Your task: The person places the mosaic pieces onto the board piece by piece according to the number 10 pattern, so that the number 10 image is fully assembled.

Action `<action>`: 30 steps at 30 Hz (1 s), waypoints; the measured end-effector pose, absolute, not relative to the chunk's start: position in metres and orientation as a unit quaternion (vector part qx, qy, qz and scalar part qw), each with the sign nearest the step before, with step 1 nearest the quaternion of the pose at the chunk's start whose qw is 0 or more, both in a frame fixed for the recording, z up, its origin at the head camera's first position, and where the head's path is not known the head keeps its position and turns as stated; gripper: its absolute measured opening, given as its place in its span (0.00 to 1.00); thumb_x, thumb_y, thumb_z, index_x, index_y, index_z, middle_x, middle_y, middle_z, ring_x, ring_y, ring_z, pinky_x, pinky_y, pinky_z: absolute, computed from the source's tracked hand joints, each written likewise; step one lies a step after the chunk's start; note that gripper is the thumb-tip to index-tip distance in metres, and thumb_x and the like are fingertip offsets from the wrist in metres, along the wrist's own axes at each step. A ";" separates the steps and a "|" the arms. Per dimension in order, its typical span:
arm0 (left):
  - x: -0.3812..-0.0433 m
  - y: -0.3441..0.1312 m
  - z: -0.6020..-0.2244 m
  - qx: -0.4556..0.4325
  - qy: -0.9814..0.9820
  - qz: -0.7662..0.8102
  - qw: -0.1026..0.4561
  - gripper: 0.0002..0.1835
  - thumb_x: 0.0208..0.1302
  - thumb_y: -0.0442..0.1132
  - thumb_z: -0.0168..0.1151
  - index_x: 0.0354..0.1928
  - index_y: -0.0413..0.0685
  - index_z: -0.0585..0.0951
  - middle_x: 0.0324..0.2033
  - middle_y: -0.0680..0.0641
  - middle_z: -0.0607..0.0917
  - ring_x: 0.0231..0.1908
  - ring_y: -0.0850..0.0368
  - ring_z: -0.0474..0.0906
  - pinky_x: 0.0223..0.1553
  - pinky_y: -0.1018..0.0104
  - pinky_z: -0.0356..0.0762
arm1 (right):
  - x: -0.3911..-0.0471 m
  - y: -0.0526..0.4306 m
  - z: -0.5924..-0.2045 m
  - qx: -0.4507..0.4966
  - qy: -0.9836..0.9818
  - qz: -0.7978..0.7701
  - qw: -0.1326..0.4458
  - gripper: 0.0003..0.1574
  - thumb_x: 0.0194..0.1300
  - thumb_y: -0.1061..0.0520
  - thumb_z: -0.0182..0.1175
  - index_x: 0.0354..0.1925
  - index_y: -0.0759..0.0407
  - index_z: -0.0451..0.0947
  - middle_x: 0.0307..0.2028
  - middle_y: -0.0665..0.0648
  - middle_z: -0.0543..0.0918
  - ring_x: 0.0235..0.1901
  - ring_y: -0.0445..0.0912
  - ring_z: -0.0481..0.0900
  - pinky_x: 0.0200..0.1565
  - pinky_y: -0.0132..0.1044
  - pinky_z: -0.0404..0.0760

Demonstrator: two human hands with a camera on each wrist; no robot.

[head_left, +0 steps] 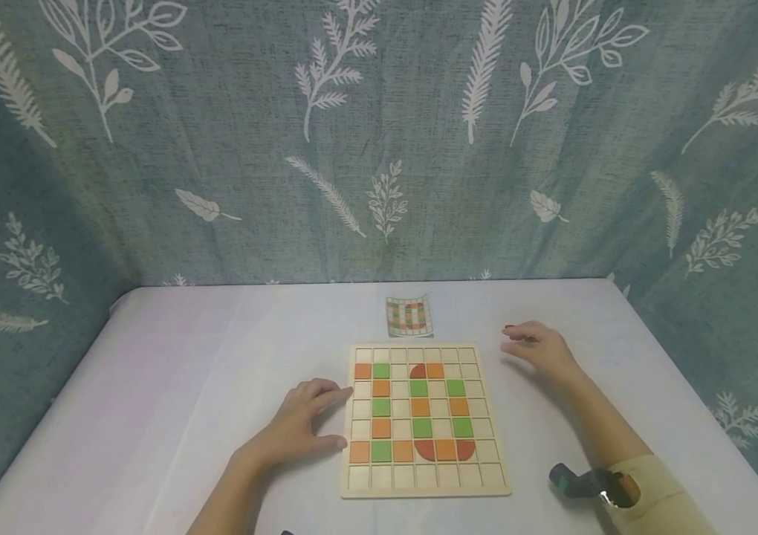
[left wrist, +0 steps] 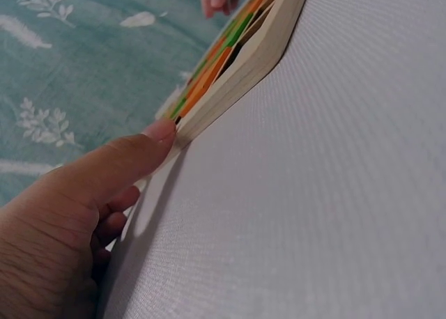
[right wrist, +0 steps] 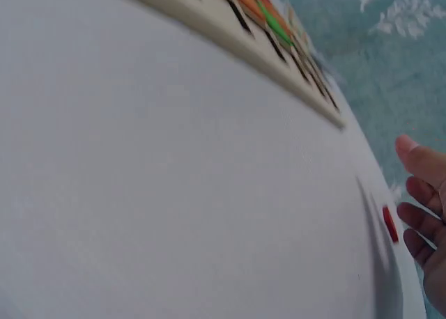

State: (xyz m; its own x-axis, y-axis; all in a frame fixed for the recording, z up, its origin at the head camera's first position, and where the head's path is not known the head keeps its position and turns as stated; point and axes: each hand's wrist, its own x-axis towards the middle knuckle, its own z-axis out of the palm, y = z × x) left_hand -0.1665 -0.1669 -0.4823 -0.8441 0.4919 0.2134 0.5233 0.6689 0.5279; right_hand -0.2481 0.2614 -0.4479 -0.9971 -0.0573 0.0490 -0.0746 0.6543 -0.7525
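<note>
A square wooden grid board [head_left: 426,492] lies on the white table, with orange and green square tiles and a few rounded red tiles set in its cells. My left hand [head_left: 302,423] is at the board's left side, thumb and index fingertip touching the edge; the left wrist view shows the thumb [left wrist: 118,162] against the rim. To the right of the board my right hand [head_left: 542,349] hovers over the table, thumb and fingers apart. A small red piece [right wrist: 390,223] shows beside its fingertips; whether they touch it, I cannot tell.
A small printed card [head_left: 409,317] with a coloured grid pattern lies just behind the board. A dark strapped device [head_left: 580,483] sits on the right wrist by the yellow sleeve [head_left: 660,494]. A green leaf-patterned curtain [head_left: 365,148] hangs behind the white table [head_left: 185,409].
</note>
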 end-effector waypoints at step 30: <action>-0.166 -0.164 -0.479 -0.284 -0.911 -0.297 0.033 0.36 0.47 0.56 0.70 0.61 0.53 0.75 0.50 0.53 0.74 0.51 0.56 0.67 0.51 0.55 0.63 | -0.262 0.280 -0.468 0.007 -0.947 0.321 0.018 0.23 0.65 0.55 0.60 0.54 0.67 0.75 0.49 0.67 0.76 0.53 0.61 0.71 0.55 0.55 0.70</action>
